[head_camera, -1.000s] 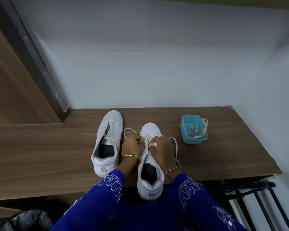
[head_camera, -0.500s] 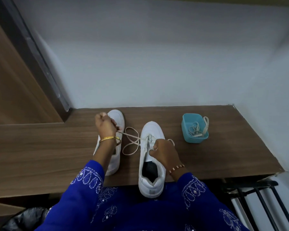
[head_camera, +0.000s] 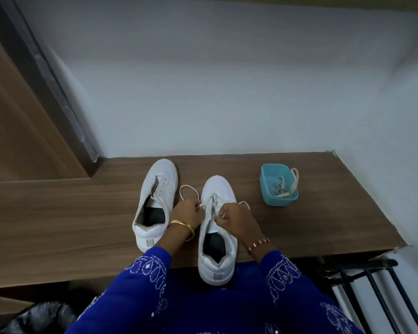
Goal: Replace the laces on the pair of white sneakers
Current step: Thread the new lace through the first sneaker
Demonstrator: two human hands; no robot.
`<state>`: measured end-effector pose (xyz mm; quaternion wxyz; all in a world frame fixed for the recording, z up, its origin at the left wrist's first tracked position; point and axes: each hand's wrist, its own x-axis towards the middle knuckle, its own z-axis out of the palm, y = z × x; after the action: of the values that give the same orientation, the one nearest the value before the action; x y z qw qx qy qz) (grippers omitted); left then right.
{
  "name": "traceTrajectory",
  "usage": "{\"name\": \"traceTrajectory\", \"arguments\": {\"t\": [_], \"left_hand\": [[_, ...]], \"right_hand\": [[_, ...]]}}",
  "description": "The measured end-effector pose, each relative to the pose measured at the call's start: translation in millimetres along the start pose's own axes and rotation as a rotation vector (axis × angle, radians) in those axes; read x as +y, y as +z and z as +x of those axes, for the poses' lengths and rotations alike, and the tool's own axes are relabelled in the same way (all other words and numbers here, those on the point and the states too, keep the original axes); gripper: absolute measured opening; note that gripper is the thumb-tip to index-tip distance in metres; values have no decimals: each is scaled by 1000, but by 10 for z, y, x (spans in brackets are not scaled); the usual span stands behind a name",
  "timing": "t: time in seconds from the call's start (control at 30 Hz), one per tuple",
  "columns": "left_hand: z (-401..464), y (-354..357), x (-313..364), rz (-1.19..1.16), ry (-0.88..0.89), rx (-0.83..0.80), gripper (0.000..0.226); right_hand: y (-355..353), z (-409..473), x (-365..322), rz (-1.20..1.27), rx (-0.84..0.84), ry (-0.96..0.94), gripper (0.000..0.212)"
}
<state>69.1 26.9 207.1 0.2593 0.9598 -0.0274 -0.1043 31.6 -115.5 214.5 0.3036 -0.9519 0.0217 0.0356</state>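
Head view: right sneaker at wooden shelf edge, heel overhanging. Left hand and right hand each pinching lace. Risk: uneven tug, lace escaping eyelet, shoe tipping off.

Two sneakers stand side by side on the shelf — the unlaced sneaker left, the laced sneaker right, its heel past the near edge. The tub sits further right, laces inside — one draped over its rim.
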Motion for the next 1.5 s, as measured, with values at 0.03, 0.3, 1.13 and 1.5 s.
{"name": "traceTrajectory", "arguments": {"t": [0.03, 0.3, 1.13, 1.5], "left_hand": [[11, -17, -13, -19, 15, 49, 24], [99, -260, -103, -1167, 44, 58, 34], [-3, -145, 49, 107, 124, -20, 25], [18, -776, 67, -1547, -38, 162, 36]], "right_hand": [[3, 2, 3, 0, -1, 0, 16], [-21, 71, 6, -23, -65, 16, 21], [31, 146, 116, -26, -70, 11, 30], [72, 155, 100, -91, -27, -48, 52]]}}
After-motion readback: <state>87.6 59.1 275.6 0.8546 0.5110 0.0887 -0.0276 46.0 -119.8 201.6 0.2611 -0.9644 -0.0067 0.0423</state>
